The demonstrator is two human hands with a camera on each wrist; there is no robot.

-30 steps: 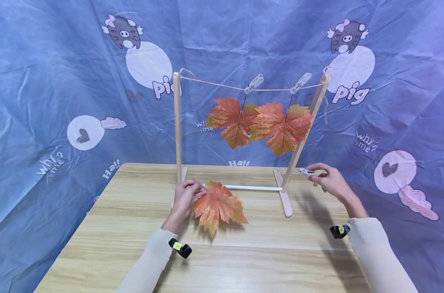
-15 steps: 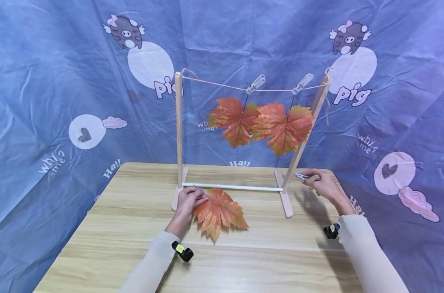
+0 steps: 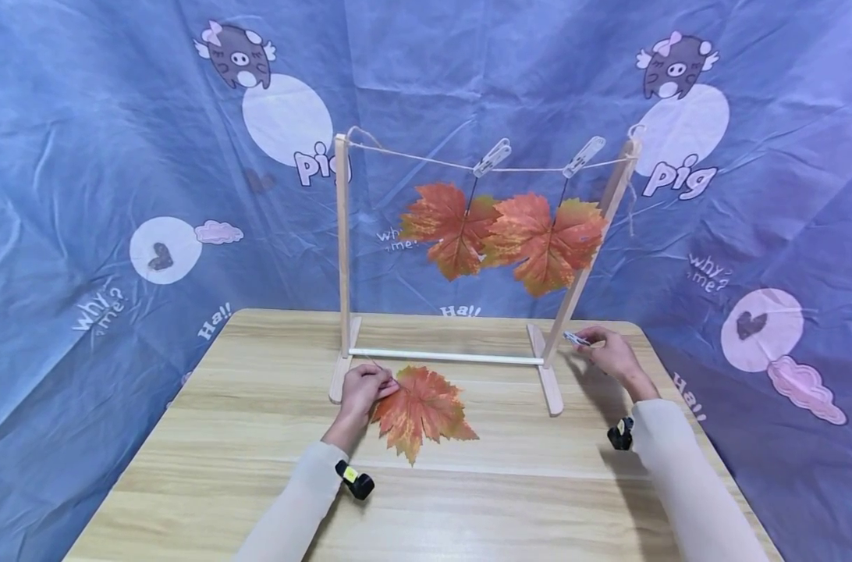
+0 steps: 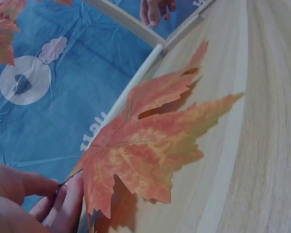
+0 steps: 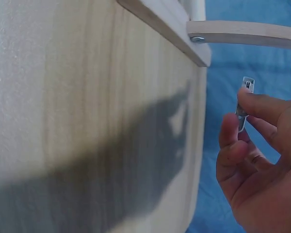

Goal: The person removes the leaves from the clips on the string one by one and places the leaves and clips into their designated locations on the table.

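Observation:
My left hand (image 3: pixel 364 392) pinches the thin dark stem of an orange maple leaf (image 3: pixel 422 410) low over the table, in front of the rack. In the left wrist view the thumb and fingers close on that stem, and the leaf (image 4: pixel 140 145) spreads away to the right. My right hand (image 3: pixel 612 355) pinches a white clothespin (image 3: pixel 575 339) beside the rack's right post. The same clothespin (image 5: pixel 242 104) shows between thumb and fingers in the right wrist view. Two more maple leaves (image 3: pixel 450 232) hang by their stems from the string, each under a white clothespin (image 3: pixel 492 158).
A wooden rack (image 3: pixel 344 250) with two posts stands toward the back of the table (image 3: pixel 454 499). Its twine (image 3: pixel 419 158) runs between the post tops, and a white rod (image 3: pixel 443 357) joins the feet. A blue printed cloth (image 3: pixel 412 62) hangs behind.
My right hand has moved left and slightly down with the clothespin, closer to the right post. The left hand and its leaf have shifted slightly down and right.

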